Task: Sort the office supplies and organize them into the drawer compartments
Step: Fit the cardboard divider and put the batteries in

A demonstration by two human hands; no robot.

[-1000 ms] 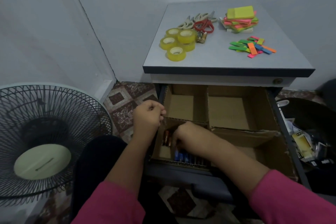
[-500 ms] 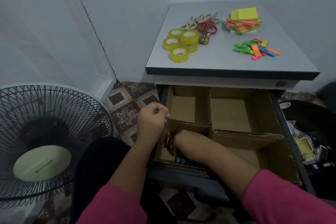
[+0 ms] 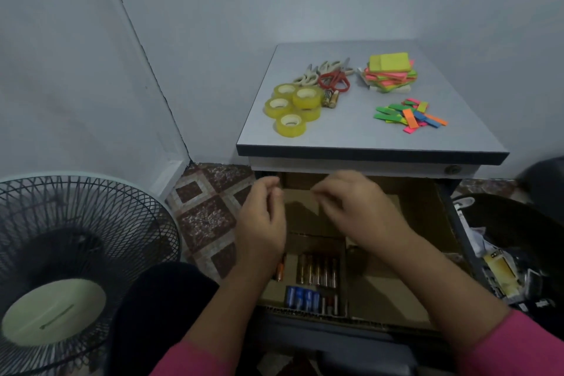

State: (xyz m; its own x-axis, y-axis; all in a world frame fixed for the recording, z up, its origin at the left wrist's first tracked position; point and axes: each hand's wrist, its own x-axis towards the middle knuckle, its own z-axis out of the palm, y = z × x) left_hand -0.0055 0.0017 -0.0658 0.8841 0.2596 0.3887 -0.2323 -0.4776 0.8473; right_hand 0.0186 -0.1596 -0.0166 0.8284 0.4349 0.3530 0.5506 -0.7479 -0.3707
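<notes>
The open drawer point(image 3: 427, 214) under the small desk point(image 3: 341, 134) is split by cardboard dividers. Its near-left compartment holds several batteries point(image 3: 317, 272), with blue ones point(image 3: 302, 298) in front. My left hand point(image 3: 262, 220) and my right hand point(image 3: 354, 207) hover above the back compartments, fingers loosely curled, holding nothing that I can see; the right one is blurred. On the desk lie yellow tape rolls point(image 3: 290, 123), scissors point(image 3: 332, 79), two batteries point(image 3: 331, 98), a stack of sticky notes point(image 3: 389, 73) and loose coloured flags point(image 3: 409, 116).
A standing fan point(image 3: 61, 253) fills the floor at the left, close to my knee. A dark bin with clutter point(image 3: 503, 268) sits right of the drawer. Walls close in behind and to the left of the desk.
Both hands have lifted out of the near-left compartment and moved up toward the back of the drawer. The left let go of the cardboard divider. The batteries now lie uncovered.
</notes>
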